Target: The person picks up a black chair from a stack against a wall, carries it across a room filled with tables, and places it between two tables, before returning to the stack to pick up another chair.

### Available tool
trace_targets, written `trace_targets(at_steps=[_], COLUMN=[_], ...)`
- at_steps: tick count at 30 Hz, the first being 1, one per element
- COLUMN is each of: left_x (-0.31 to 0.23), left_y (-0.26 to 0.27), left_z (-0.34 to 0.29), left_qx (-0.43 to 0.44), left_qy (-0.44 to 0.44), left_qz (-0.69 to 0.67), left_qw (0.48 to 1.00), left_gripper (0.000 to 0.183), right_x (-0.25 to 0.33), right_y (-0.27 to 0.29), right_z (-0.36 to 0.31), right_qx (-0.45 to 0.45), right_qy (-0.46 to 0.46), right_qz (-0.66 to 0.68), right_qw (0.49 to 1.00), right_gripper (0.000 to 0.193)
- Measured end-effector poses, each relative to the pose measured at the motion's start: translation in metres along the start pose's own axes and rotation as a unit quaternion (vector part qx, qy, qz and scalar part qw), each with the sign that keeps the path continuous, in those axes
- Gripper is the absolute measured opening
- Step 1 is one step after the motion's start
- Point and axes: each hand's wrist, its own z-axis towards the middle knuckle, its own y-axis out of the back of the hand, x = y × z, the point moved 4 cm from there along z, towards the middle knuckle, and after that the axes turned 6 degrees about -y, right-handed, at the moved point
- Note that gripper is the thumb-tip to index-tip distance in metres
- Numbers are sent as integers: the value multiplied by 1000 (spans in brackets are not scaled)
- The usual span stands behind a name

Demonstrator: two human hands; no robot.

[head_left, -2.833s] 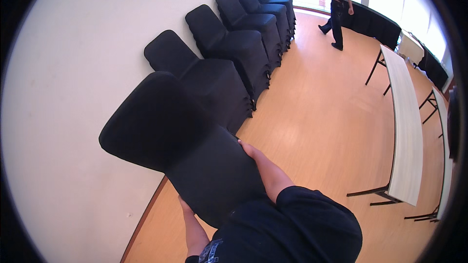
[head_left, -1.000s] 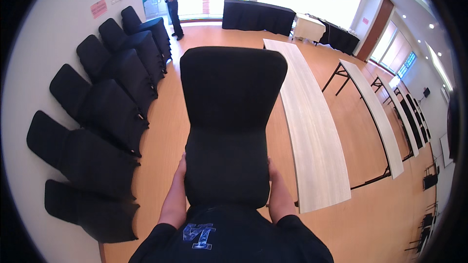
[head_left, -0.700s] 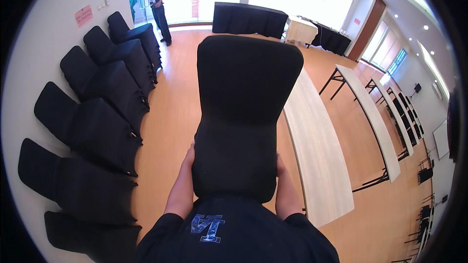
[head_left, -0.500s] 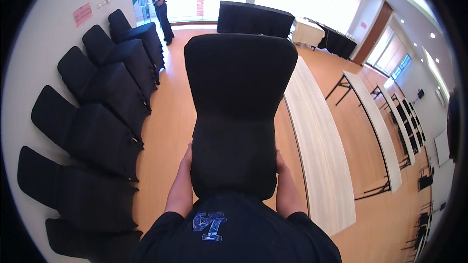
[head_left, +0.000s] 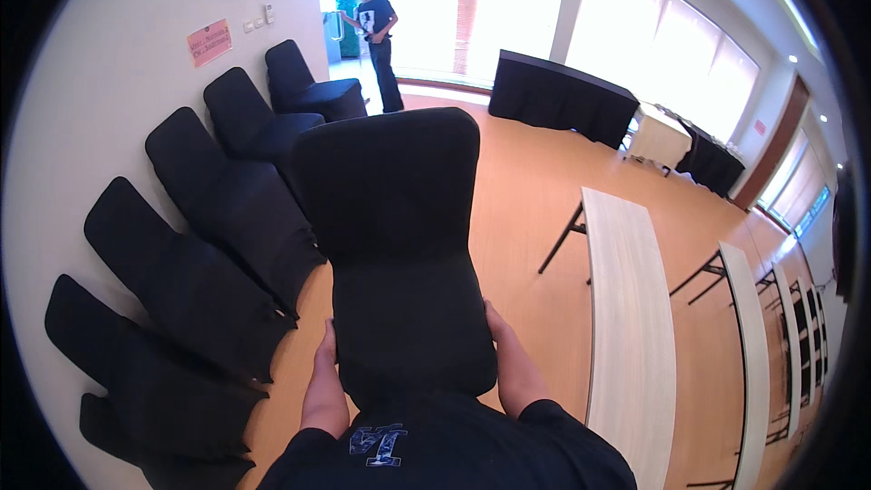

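Observation:
A chair in a black cloth cover is upright right in front of my body, its backrest on the far side. At the left edge of its seat, my left hand is closed on the side. My right hand grips the opposite edge at about the same height. Most fingers of both hands are hidden behind the cover. The chair's legs and underside are out of sight, so I cannot tell how many chairs are under it.
Stacks of black-covered chairs line the wall on the left. Long pale tables with black folding legs stand on the right. Farther off are a black-draped table and a cream-draped one. A person stands by the glass door.
My view has turned left, so the door, person and tables sit farther right. The chair remains between my hands, and the nearest pale table's far end now shows beyond it.

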Motion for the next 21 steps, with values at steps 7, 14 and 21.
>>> trace_targets(at_steps=[7,14,21], left_x=[-67,-133,-237], left_y=[-74,-164,-251], left_z=[75,242,468], left_qx=[-27,30,8], left_qy=[3,-71,-139], left_qz=[-4,48,231], left_qw=[1000,996,963], left_gripper=[85,80,78], right_x=[69,98,244], right_y=[41,164,206], right_z=[95,204,248], right_qx=[6,-104,-148], right_qy=[-60,62,141], right_qz=[56,205,276], right_qw=[997,971,939], right_gripper=[51,51,54])
